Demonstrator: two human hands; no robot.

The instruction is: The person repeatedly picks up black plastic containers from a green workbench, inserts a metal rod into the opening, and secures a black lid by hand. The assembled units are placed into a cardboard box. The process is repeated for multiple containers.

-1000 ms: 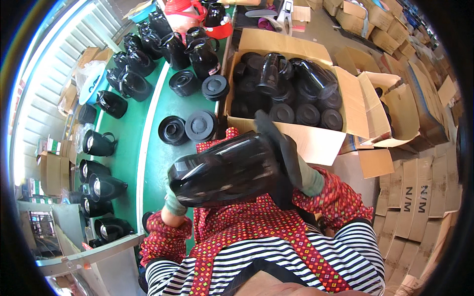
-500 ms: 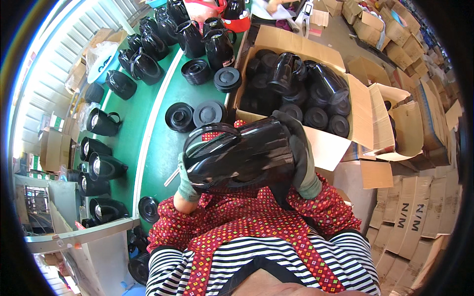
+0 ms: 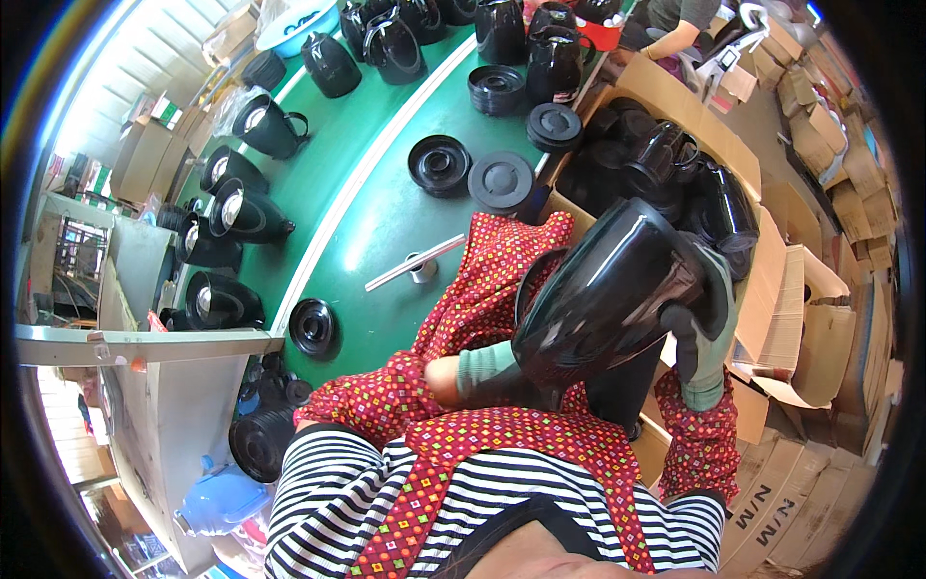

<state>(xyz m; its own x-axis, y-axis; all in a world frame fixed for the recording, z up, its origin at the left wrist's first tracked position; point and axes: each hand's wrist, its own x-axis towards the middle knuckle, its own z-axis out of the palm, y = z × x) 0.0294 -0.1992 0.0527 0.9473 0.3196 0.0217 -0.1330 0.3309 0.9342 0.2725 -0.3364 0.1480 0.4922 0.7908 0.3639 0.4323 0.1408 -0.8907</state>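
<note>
A glossy black jug [image 3: 603, 289] lies tilted in front of my chest, its handle toward the left. My right hand [image 3: 709, 323], in a green and dark grey glove, grips the jug's right end with the fingers wrapped over it. Against the lower left end is my left hand [image 3: 487, 373], gloved the same way; its fingers are mostly hidden behind the jug. Below the jug another black form [image 3: 622, 391] shows, too covered to make out. Left of the jug, a silver T-shaped metal tool [image 3: 415, 263] lies on the green table [image 3: 362, 232].
Several black jugs [image 3: 270, 125] stand along the table's far side. Round black lids [image 3: 439, 164] lie nearer, one [image 3: 313, 326] by the metal edge. An open carton [image 3: 762, 174] of black parts is at right. Beyond it another person's arm [image 3: 675, 39] shows.
My view has turned left, so the table appears shifted right. The jug has tilted, its right end now raised. My right hand has moved down its side; the metal tool is now uncovered.
</note>
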